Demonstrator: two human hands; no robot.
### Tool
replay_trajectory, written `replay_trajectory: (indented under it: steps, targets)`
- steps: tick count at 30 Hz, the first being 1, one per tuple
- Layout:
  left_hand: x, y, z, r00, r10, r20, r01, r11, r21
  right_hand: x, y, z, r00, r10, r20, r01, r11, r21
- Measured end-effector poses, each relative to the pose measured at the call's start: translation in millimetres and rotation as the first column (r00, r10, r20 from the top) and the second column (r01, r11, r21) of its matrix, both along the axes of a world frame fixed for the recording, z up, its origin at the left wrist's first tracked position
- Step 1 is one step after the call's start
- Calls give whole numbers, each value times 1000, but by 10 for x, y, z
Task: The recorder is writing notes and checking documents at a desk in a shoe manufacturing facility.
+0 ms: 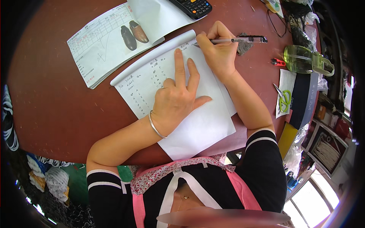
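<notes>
A white notepad [205,125] with handwritten columns lies at an angle before me, its used pages rolled back along the far edge. My left hand [175,95] rests on the page, palm down, with two fingers stretched forward and the thumb out to the right. In my right hand [220,53] is a pen [249,39] with a clear barrel, pinched between thumb and fingers. Its tip meets the paper near the upper right, beside some writing. Just beyond the notepad sits a thicker stack of printed forms [87,49] with a picture of two shoes.
A black handheld keypad device [194,7] lies on the forms' far corner. To the right are a grey stone-like lump [244,46], a red thread snipper [278,62], a green bottle [298,59] and green-handled scissors [284,100]. The red-brown table [57,114] curves around me.
</notes>
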State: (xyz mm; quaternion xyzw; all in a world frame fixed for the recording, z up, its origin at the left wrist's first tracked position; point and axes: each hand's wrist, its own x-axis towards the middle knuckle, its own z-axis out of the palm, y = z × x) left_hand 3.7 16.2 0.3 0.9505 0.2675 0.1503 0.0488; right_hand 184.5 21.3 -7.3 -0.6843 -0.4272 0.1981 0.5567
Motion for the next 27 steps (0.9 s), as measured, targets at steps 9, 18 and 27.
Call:
replay_trajectory:
  steps: [9,18,27]
  targets:
    - [-2,3,-2,1000,-4,13,4,1000,4,40,-14,-81,999,-35,-16,35,998,51]
    - [-7,4,8,1000,-8,1,8,1000,-4,17,-4,-32,999,-44,-10,44,999,32]
    - [-10,-43,5,1000,25,4,-25,999,27,-70,-46,42,999,1,-55,2,999,51]
